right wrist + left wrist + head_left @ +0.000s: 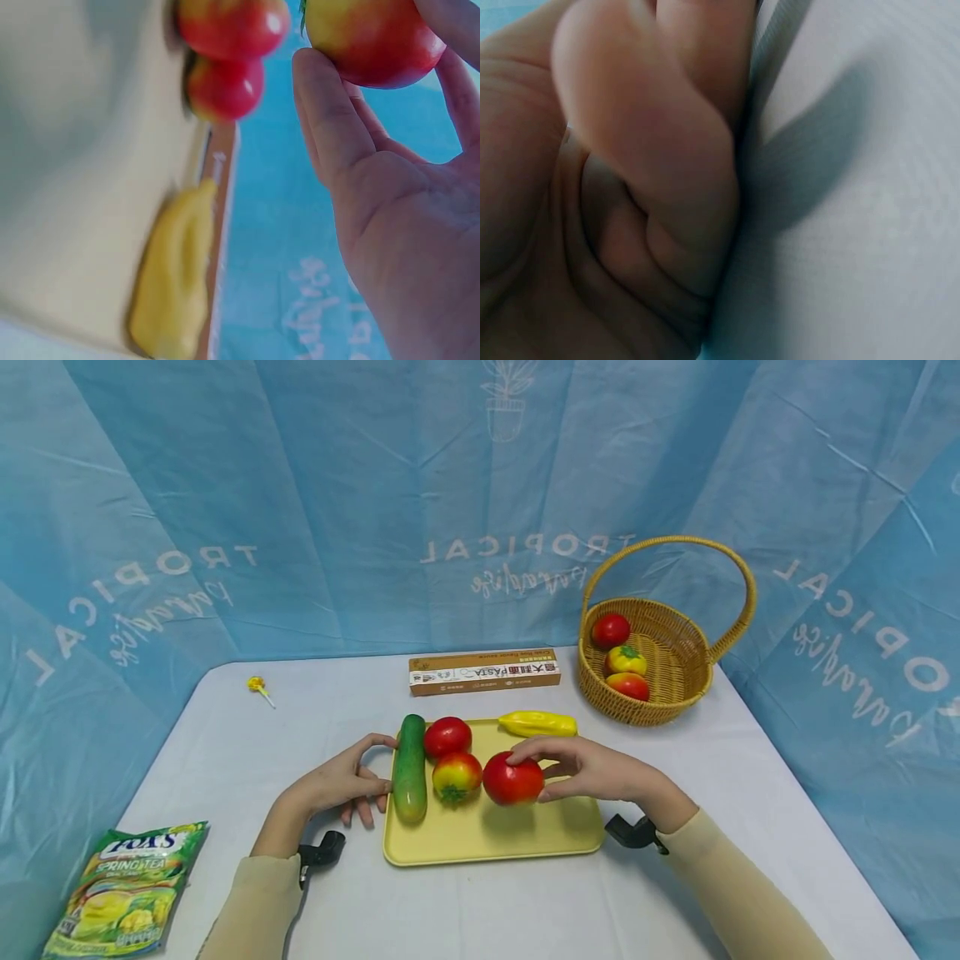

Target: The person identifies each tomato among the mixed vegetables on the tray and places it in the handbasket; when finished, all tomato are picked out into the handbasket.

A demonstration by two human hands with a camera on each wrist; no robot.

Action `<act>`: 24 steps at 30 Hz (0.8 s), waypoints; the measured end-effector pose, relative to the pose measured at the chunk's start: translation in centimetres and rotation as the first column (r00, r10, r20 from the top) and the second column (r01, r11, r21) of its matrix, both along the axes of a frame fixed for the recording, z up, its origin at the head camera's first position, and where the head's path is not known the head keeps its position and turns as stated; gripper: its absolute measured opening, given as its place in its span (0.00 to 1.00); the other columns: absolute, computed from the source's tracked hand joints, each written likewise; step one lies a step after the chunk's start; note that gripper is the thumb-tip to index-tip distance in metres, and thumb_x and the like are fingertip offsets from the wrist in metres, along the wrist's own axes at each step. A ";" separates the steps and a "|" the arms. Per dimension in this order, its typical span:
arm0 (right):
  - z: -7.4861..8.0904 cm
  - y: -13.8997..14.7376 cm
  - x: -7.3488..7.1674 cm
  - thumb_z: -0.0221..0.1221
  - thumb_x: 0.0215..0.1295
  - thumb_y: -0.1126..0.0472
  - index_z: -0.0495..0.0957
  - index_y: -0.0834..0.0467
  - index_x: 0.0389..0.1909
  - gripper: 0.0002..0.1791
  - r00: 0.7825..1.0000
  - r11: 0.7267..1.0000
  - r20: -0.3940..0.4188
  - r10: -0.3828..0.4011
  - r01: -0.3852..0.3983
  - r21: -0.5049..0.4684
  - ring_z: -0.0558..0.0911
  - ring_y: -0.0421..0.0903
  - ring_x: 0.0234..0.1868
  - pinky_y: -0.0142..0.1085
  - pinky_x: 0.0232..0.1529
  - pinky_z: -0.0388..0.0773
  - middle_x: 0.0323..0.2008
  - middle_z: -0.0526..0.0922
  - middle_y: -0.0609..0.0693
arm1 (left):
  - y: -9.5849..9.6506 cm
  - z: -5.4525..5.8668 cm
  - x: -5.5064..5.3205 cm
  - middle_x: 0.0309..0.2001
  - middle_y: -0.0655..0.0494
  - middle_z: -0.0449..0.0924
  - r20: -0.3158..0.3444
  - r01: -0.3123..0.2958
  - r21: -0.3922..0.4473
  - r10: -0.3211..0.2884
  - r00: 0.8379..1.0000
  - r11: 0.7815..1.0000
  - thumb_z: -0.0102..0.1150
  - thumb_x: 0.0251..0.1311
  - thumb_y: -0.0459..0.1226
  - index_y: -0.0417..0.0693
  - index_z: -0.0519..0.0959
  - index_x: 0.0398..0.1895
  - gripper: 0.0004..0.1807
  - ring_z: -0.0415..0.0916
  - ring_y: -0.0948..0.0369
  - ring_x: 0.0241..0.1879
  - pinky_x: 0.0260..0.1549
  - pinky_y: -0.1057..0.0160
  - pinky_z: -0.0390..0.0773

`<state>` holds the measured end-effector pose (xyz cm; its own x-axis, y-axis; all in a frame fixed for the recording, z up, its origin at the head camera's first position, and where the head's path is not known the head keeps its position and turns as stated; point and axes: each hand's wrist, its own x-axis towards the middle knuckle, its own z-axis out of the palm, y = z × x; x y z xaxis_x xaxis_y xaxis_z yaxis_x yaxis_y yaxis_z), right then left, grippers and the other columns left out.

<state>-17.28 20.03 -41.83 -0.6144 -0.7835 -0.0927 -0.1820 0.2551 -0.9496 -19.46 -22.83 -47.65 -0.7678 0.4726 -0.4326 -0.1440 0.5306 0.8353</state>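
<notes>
My right hand (600,770) grips a red tomato (513,778) with a yellowish underside, held over the right-centre of the yellow tray (495,847). In the right wrist view the tomato (375,37) sits between fingertips and thumb, with a bit of green stem showing. My left hand (341,785) is at the tray's left rim, index finger and thumb right by the green cucumber (410,768), other fingers hanging loosely beside the rim. Two more tomatoes lie next to the cucumber, a red one (447,737) behind a red-yellow one (457,777). The left wrist view shows mostly bent fingers (652,127).
A yellow elongated fruit or vegetable (537,723) lies along the tray's back rim. Behind stands a pasta box (484,672). A wicker basket (675,681) with three tomatoes is back right. A lollipop (257,685) and a Fox's candy bag (127,889) lie left.
</notes>
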 end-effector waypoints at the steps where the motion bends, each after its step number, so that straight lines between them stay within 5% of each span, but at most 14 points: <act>1: 0.3 0.3 -0.1 0.69 0.71 0.61 0.76 0.48 0.71 0.29 1.000 1.000 -0.007 -0.013 0.013 -0.006 0.72 0.51 0.75 0.42 0.72 0.77 0.75 0.73 0.50 | 0.0 0.0 0.0 0.32 0.47 0.90 0.000 0.000 0.002 0.000 1.000 1.000 0.63 0.74 0.43 0.59 0.53 0.79 0.38 0.87 0.53 0.21 0.16 0.66 0.79; 17: 3.6 1.8 -2.0 0.67 0.72 0.64 0.74 0.51 0.72 0.29 0.985 0.983 -0.040 -0.171 0.168 -0.073 0.75 0.53 0.74 0.39 0.62 0.84 0.75 0.72 0.53 | 0.0 0.0 0.0 0.31 0.48 0.89 0.021 -0.010 0.015 0.009 1.000 1.000 0.64 0.73 0.43 0.59 0.53 0.80 0.39 0.88 0.52 0.22 0.16 0.65 0.80; 24: 4.3 2.9 -3.2 0.68 0.71 0.61 0.73 0.49 0.74 0.31 0.944 0.944 -0.045 -0.326 0.321 -0.080 0.72 0.58 0.77 0.34 0.62 0.83 0.76 0.71 0.52 | 0.0 -0.1 0.0 0.31 0.48 0.89 0.022 -0.022 0.004 0.022 1.000 1.000 0.65 0.72 0.43 0.61 0.54 0.79 0.40 0.88 0.53 0.21 0.16 0.65 0.80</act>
